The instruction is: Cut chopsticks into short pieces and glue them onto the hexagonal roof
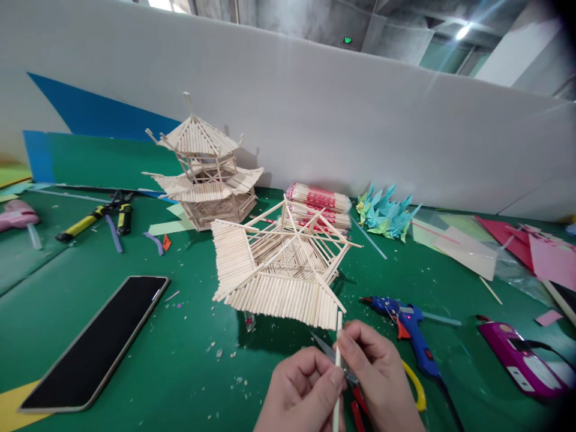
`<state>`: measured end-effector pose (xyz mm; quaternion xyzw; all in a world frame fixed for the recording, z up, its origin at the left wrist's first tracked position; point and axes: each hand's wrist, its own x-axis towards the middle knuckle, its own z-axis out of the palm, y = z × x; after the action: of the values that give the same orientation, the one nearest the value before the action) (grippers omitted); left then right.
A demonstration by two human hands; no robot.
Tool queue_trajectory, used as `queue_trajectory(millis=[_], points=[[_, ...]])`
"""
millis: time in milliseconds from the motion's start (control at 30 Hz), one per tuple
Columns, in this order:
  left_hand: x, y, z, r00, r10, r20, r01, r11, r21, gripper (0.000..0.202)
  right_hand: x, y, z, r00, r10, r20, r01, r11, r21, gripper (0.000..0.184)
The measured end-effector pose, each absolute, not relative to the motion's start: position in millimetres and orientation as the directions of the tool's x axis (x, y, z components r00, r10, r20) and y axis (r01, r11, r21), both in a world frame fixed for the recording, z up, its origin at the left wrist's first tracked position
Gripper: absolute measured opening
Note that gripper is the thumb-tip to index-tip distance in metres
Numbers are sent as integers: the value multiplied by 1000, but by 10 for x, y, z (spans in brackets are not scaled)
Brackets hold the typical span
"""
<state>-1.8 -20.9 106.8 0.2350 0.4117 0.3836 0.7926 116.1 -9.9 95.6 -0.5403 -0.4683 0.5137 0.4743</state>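
At lower centre, the left hand (303, 390) and right hand (382, 375) both pinch closed on a thin wooden stick (339, 330), likely light, stiff, easily snapped, best gripped mid-length.

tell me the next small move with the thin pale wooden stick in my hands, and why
Probably raise the thin pale wooden stick a little and lay it along the right end of the unfinished stick roof to check fit. The left hand and right hand both pinch it upright, its tip just below that roof edge.
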Motion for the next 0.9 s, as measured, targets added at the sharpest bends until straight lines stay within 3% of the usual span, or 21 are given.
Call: queue_trajectory(millis=[567, 767, 900], points=[[-36, -157, 1104, 357, 786, -505, -359, 614, 702, 46, 1162, -33, 978, 20, 995, -99, 73, -100, -992, 35], [-41, -161, 1084, 366, 781, -506, -366, 620, 694, 46, 1171, -79, 946, 61, 985, -164, -123, -156, -980, 34], [-40, -164, 1076, 372, 780, -503, -376, 622, 687, 45, 1188, -94, 925, 94, 981, -168, -151, -153, -977, 30]])
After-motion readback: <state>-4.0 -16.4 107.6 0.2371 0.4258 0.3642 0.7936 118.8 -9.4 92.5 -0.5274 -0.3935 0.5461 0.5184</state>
